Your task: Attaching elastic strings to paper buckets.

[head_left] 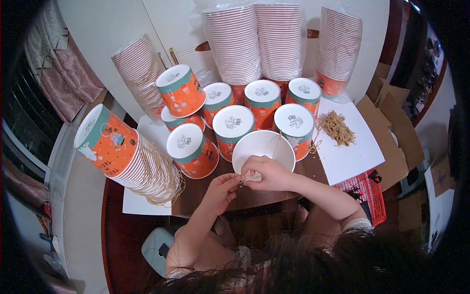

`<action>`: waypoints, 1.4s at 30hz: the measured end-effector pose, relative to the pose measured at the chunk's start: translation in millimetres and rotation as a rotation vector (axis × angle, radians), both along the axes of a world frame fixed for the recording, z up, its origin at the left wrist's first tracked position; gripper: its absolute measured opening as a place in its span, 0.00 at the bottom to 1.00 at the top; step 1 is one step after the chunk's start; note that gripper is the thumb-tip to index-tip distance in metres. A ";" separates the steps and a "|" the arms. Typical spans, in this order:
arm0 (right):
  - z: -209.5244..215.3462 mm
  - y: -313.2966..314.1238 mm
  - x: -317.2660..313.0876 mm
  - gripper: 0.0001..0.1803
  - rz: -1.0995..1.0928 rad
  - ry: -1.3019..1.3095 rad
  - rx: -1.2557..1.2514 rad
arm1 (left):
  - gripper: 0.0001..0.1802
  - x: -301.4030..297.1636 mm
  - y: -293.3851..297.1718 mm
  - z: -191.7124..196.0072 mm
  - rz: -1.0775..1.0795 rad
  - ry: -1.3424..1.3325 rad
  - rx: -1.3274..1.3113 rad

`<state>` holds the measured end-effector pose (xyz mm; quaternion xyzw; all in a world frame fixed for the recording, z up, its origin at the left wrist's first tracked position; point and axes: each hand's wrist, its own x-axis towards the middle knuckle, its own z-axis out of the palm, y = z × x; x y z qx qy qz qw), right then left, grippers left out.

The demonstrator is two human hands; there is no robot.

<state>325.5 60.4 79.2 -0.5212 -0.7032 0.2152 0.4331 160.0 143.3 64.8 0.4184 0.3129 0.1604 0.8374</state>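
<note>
A white-lined paper bucket (254, 147) stands mouth up at the near edge of the brown table, and a thin tan cord (277, 145) runs along its far inner wall. At its near rim my two hands meet. My left hand (223, 192) is closed, thumb and forefinger pinched together just left of the rim. My right hand (268, 174) is closed too, its bent fingers over the rim. Both seem to pinch the cord, though the fingers hide most of it. A loose heap of tan cords (337, 129) lies on white card at the right.
Several orange and green buckets (234, 122) stand upside down behind. A leaning nested stack with cords (122, 147) lies at left. Plastic-wrapped bucket stacks (232, 44) rise at the back. At right are a cardboard box (391, 130) and a red basket (373, 198).
</note>
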 end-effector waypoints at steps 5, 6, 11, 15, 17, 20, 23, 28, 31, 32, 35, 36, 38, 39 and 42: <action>-4.2 0.9 -2.0 0.03 -0.043 -0.241 0.222 | 0.05 -0.6 0.8 -3.1 0.000 -0.010 -0.029; -3.8 0.7 -1.7 0.03 -0.043 -0.241 0.222 | 0.05 -0.6 0.6 -2.8 0.008 -0.003 -0.045; -7.1 5.7 3.9 0.04 -0.014 -0.100 0.143 | 0.07 -2.8 2.0 -2.5 -0.011 -0.033 0.016; -3.7 4.8 2.3 0.06 -0.033 -0.069 0.134 | 0.10 -2.3 -0.8 -4.6 -0.047 0.040 0.399; -0.7 3.4 0.2 0.06 -0.033 -0.021 0.056 | 0.09 0.8 -1.8 -10.7 -0.002 -0.011 0.597; 0.3 2.3 0.3 0.07 -0.030 0.013 -0.050 | 0.08 4.1 -1.3 -16.9 0.046 -0.048 0.799; 0.0 2.1 0.5 0.07 0.005 0.059 -0.057 | 0.07 5.6 -1.6 -17.0 0.068 -0.011 0.845; -4.3 4.4 4.8 0.06 -0.011 0.100 -0.110 | 0.06 6.3 -2.8 -11.8 0.052 0.051 0.665; -3.6 4.0 7.2 0.06 0.004 0.074 -0.109 | 0.06 6.3 -2.6 -12.7 0.048 0.028 0.683; -2.4 3.8 7.5 0.07 0.011 0.101 -0.197 | 0.05 6.0 -2.9 -11.7 0.044 0.025 0.664; -5.2 4.8 8.9 0.07 0.007 0.120 -0.216 | 0.05 6.0 -2.6 -12.6 0.040 0.013 0.629; -4.9 4.5 9.4 0.07 0.007 0.120 -0.216 | 0.05 6.0 -2.3 -13.6 0.040 0.005 0.613; -4.8 4.8 10.1 0.07 0.014 0.129 -0.249 | 0.05 5.6 -1.4 -15.6 0.043 0.000 0.609; -4.7 5.1 9.8 0.07 0.015 0.129 -0.249 | 0.06 5.2 -1.1 -16.0 0.046 -0.006 0.604; -4.6 3.7 10.8 0.06 0.007 0.112 -0.228 | 0.05 5.1 -3.7 -3.7 0.021 0.110 0.557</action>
